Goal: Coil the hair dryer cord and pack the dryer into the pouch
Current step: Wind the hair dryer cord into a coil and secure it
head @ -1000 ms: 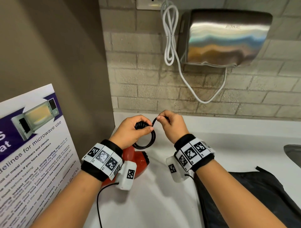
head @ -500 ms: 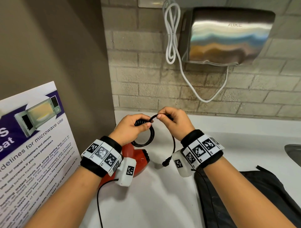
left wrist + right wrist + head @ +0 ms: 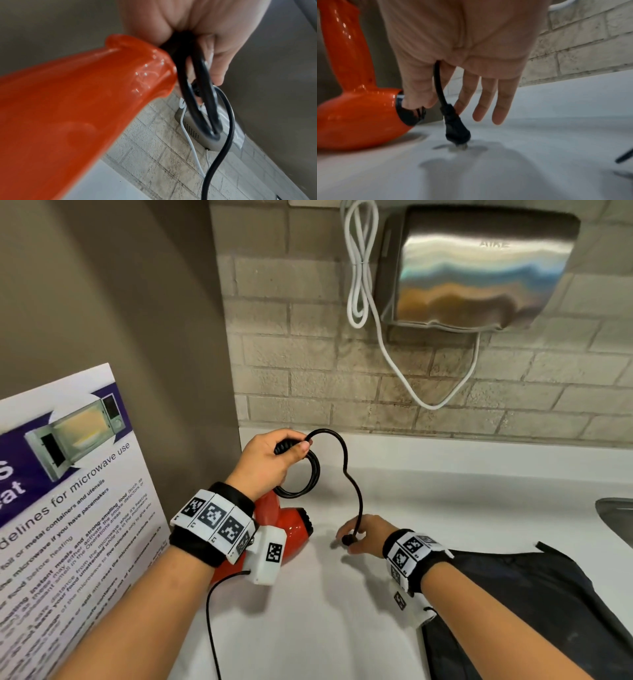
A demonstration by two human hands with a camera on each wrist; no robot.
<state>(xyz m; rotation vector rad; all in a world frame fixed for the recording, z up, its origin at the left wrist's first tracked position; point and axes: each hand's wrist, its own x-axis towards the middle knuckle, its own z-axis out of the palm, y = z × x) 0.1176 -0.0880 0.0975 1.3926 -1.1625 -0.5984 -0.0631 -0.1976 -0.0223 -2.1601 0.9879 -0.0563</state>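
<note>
My left hand (image 3: 289,451) grips a small coil of the black cord (image 3: 303,479) above the counter, at the end of the red hair dryer's handle (image 3: 68,108). The red hair dryer (image 3: 289,523) lies on the white counter under my left wrist. From the coil the loose cord arches up, then drops to the black plug (image 3: 347,540). My right hand (image 3: 358,537) is low over the counter, with thumb and index finger pinching the cord just above the plug (image 3: 456,133) and the other fingers straight. The black pouch (image 3: 513,594) lies flat at the right.
A steel hand dryer (image 3: 479,265) with a white cable (image 3: 359,268) hangs on the brick wall behind. A microwave poster (image 3: 68,491) leans at the left. A sink edge (image 3: 616,518) shows at far right. The white counter (image 3: 308,628) runs between dryer and pouch.
My right hand left the top of the coil and slid down the cord to the plug near the counter. The left hand kept its hold on the coil.
</note>
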